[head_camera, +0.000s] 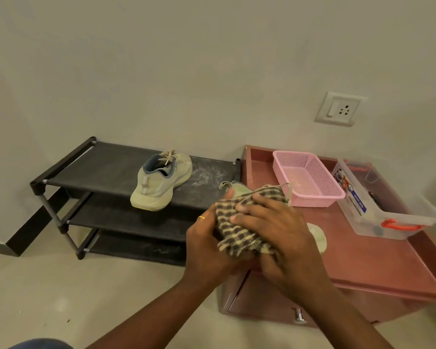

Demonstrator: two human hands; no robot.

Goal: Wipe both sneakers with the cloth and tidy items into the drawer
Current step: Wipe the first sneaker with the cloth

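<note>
Wiping held sneaker (pixel 237 188) over cabinet top (pixel 363 260) edge, beside pink basket (pixel 310 177). Gripping heel side with left hand (pixel 207 245), thumb up on collar; not seeing remaining fingers behind cloth (pixel 239 238). Curling right hand (pixel 280 230) fingers over cloth, pressing onto upper. Advising: keeping left grip firm, dragging cloth heel-to-toe, turning shoe toward pale sole. Leaving second sneaker (pixel 159 182) on shoe rack (pixel 106 167) top shelf for next.
</note>
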